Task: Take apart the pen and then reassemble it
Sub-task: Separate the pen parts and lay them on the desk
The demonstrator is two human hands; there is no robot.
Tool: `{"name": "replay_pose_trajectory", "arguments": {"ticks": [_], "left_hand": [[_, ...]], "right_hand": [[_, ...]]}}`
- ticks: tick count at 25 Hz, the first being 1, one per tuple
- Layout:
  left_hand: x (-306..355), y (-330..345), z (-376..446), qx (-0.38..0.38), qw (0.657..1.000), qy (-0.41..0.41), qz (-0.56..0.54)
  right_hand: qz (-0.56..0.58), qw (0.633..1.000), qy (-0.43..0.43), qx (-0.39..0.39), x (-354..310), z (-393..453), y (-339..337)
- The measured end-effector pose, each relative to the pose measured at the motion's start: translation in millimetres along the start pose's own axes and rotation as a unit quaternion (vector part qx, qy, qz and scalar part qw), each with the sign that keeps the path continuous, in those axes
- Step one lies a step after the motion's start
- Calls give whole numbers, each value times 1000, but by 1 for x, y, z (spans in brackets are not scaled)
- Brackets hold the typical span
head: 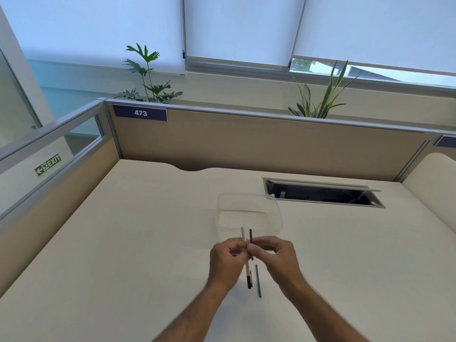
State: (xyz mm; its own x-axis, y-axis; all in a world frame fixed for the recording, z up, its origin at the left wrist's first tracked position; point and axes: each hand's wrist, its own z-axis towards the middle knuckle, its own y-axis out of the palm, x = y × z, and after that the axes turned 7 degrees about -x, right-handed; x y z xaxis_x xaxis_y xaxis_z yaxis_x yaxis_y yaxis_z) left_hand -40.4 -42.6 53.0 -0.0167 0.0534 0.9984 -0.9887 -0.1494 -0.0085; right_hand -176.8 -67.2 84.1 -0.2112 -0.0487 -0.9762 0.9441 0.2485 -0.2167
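Hands meet over the desk (148, 243), just in front of a clear plastic container (249, 213) that sits near the middle of it. Left hand (228, 261) is pinched around a white pen barrel (246, 264), which stands nearly upright; its top pokes up in front of the container's near wall and its dark clipped end (249, 281) hangs down below the fist. Right hand (277, 254) is closed on a thin dark rod (251, 236), also upright, right beside the barrel, almost touching it. Could be the refill or some inner piece, can't tell from this angle. Both sets of fingertips are basically together where the two parts cross.

Another thin dark stick (258, 281) lies flat on the desk nearer the person than the container, just below and between the wrists, not touched by either hand.

Behind the container to the right, a cable hatch (323, 193) in the desk is open.
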Motion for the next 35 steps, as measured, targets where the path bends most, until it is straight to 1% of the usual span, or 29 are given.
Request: {"name": "replay_pose_trajectory", "arguments": {"ticks": [2, 6, 9, 10, 12, 15, 18, 22, 24, 26, 29, 31, 33, 35], "left_hand": [[-1, 0, 2, 5, 999, 20, 30], [-2, -5, 5, 1, 997, 43, 59], [-4, -9, 8, 16, 996, 41, 75], [-5, -10, 10, 27, 996, 32, 75], [-7, -11, 13, 51, 996, 18, 70], [-6, -12, 19, 73, 996, 6, 46], [-8, -12, 26, 80, 995, 4, 51], [-9, -11, 33, 93, 994, 2, 57], [-10, -12, 35, 93, 994, 4, 61], [-10, -13, 37, 94, 994, 2, 63], [-13, -14, 37, 98, 993, 1, 73], [-14, -14, 35, 97, 992, 0, 77], [-14, -13, 33, 95, 992, -2, 79], [-15, -13, 32, 91, 992, -4, 82]], "right_hand": [[-19, 1000, -15, -3, -2, 3, 2], [-14, 1000, -26, -2, -4, 7, 2], [-28, 998, -43, 23, -10, 16, -1], [-52, 997, -52, 33, -10, 23, -4], [-136, 987, -72, 40, -8, 41, -10], [-288, 953, -96, 9, -1, 73, -18], [-424, 899, -99, -38, 7, 104, -20], [-545, 829, -105, -66, 10, 132, -21], [-575, 808, -114, -62, 12, 138, -23], [-568, 812, -123, -46, 13, 135, -24], [-508, 853, -121, -12, 13, 120, -23], [-464, 880, -103, 0, 13, 105, -22], [-436, 899, -48, -5, 18, 89, -23], [-422, 905, 43, -38, 26, 72, -23]]}}
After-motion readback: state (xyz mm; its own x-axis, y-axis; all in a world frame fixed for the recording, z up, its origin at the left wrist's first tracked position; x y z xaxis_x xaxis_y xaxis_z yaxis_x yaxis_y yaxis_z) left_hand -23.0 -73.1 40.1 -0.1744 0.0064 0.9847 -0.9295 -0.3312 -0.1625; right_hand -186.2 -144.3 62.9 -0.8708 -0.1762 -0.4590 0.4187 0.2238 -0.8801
